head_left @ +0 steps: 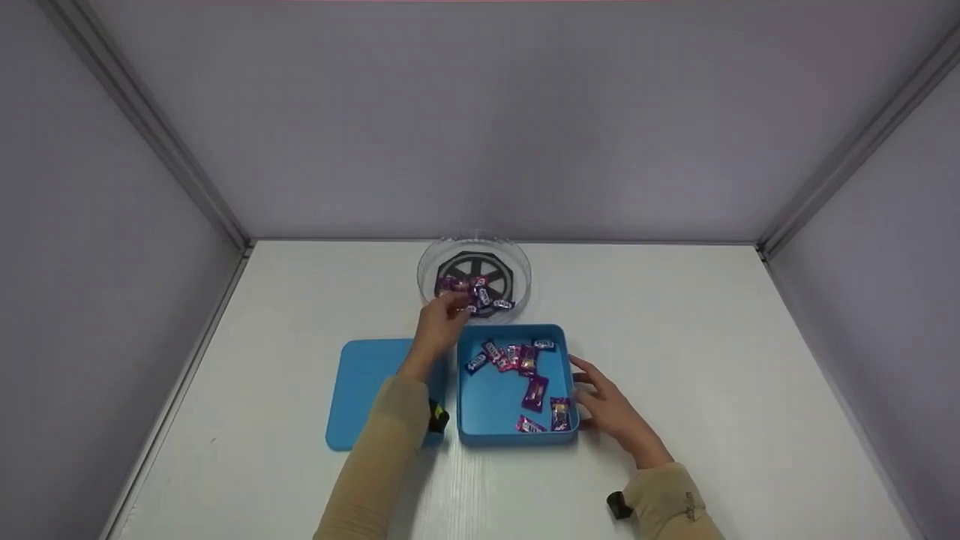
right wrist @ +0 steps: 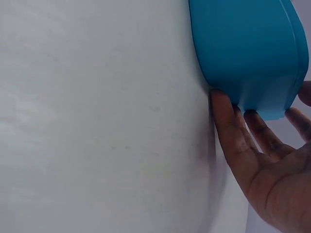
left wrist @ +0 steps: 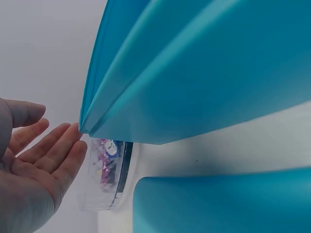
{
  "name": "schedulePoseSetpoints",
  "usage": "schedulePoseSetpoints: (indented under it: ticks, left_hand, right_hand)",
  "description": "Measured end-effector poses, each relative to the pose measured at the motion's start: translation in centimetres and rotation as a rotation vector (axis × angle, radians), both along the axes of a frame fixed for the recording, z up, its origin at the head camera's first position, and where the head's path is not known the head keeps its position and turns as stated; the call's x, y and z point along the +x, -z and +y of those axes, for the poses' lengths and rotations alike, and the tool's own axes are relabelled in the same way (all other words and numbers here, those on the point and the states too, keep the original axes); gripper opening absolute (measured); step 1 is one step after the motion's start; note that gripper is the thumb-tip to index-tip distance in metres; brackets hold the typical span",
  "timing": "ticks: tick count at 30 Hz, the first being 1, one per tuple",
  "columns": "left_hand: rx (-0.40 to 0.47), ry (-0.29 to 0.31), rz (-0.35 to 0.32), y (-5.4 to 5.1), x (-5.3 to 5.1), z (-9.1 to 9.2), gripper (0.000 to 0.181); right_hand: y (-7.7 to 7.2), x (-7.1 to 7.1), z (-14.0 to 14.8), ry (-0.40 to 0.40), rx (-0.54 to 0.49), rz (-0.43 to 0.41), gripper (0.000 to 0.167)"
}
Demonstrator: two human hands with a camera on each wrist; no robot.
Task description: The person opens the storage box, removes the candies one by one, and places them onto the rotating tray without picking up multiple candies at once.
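A square blue box (head_left: 495, 409) stands open-topped, with several small wrapped candies (head_left: 528, 360) in purple, pink and dark blue inside. Behind it sits a round clear plastic bowl (head_left: 523, 262) with more wrapped candies (head_left: 484, 297) on its dark-patterned bottom. My left hand (head_left: 442, 321) is over the bowl's near left edge, fingertips by the candies. In the left wrist view that hand (left wrist: 36, 170) shows its palm with loosely extended fingers and nothing held. My right hand (head_left: 609, 409) touches the box's right side; its spread fingertips (right wrist: 221, 99) rest along the blue wall.
A flat blue lid (head_left: 360, 397) lies on the white table (head_left: 247, 375) left of the box, partly under my left forearm. Grey panels (head_left: 495, 135) enclose the table at the back and both sides. Dark wrist devices (head_left: 618, 505) sit at both sleeves.
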State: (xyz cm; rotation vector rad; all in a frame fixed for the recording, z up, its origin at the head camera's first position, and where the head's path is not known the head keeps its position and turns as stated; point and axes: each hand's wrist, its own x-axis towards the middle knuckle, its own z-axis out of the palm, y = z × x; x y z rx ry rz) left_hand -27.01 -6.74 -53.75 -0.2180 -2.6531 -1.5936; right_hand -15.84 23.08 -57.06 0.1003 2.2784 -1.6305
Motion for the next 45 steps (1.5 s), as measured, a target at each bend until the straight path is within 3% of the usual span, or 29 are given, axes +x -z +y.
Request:
schedulePoseSetpoints:
  ticks: [6,12,20,26,30,34,38,45]
  left_hand:
    - [-0.043,-0.002,0.032,-0.3,1.0,0.1,0.025]
    - [-0.129,0.027,0.067,-0.6,2.6,0.8,0.031]
    - [-0.382,0.025,0.141,-0.7,5.2,2.7,0.031]
    - [-0.472,0.076,0.213,0.1,6.6,3.9,0.031]
    - [-0.545,0.102,0.239,0.8,7.4,4.5,0.035]
    - [-0.569,0.081,0.231,1.0,7.9,5.1,0.044]
    - [-0.551,0.080,0.225,1.1,8.4,5.6,0.052]
    - [-0.546,0.164,0.078,1.7,8.9,6.4,0.062]
  right_hand:
    - [-0.2,0.0,0.1,0.009,-0.019,-0.001,0.062]
    - [-0.2,-0.1,0.2,0.009,-0.050,-0.004,0.060]
    - [0.0,0.0,0.3,0.015,-0.031,-0.003,0.062]
    - [0.1,0.0,0.1,0.028,-0.023,0.000,0.062]
    - [-0.8,0.3,-0.4,0.046,0.005,0.004,0.061]
    - [-1.1,0.5,-0.6,0.044,0.007,0.013,0.061]
    - [0.0,0.0,0.2,0.023,-0.023,0.012,0.061]
    - [0.1,-0.1,0.3,0.015,-0.023,0.012,0.062]
